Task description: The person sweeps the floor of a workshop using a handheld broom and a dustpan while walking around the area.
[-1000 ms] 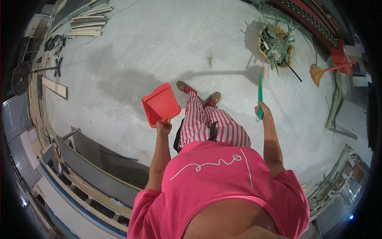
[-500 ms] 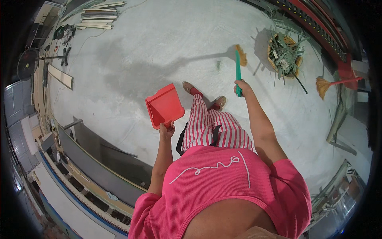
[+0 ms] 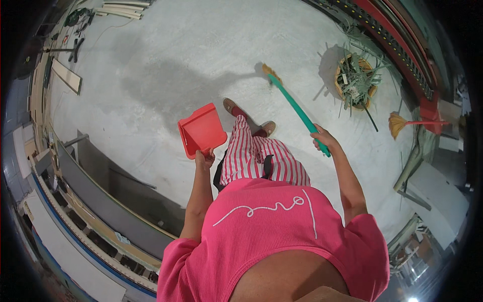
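A red dustpan (image 3: 203, 130) is held by its near edge in my left hand (image 3: 205, 158), left of my legs and above the floor. My right hand (image 3: 323, 139) is closed round the lower end of a green-handled broom (image 3: 298, 109). The handle slants up and to the left, and its tan bristles (image 3: 272, 74) are at the far end, ahead of my shoes. Whether the bristles touch the floor I cannot tell. The inside of the dustpan shows no debris that I can make out.
At the far right stands a yellow basket (image 3: 343, 85) heaped with greenish strips, a dark stick poking out. A second broom (image 3: 397, 124) with a red handle lies near the red machine (image 3: 429, 111). Boards (image 3: 67, 76) and a long grey panel (image 3: 108, 201) line the left.
The broom has swung from nearly upright to a leftward slant, its bristles moving left and my right hand coming nearer and to the right. The dustpan stays in my left hand, slightly shifted.
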The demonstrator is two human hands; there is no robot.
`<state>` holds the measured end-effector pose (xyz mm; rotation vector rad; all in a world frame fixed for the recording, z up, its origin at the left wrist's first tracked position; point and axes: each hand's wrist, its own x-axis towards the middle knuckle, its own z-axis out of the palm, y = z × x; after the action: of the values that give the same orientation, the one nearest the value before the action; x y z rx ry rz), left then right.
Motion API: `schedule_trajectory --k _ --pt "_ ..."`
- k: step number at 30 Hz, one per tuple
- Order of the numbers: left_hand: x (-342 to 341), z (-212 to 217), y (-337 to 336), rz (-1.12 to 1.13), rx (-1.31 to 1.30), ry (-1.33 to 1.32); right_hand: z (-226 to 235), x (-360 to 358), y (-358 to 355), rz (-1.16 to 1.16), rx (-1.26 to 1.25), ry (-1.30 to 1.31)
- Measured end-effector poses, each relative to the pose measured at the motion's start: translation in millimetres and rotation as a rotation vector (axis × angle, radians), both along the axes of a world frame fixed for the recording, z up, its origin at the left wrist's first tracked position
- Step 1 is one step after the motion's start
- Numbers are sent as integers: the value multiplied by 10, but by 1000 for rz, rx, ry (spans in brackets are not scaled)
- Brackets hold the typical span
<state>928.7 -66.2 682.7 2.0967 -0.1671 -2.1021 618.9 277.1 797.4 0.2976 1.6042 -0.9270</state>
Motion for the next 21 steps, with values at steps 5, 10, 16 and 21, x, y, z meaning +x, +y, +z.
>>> schedule_trajectory --k 5,10,16,21 --pt "-70 68 -85 -6 -28 105 -33 -216 -117 -22 56 134" --pt "-66 26 -267 -9 -22 105 -551 -887 -783 37 56 351" --pt "-141 151 -460 29 -98 130 -842 -1168 -1521 124 70 288" --pt "-54 111 -644 34 -124 192 -869 -835 -1564 558 183 416"
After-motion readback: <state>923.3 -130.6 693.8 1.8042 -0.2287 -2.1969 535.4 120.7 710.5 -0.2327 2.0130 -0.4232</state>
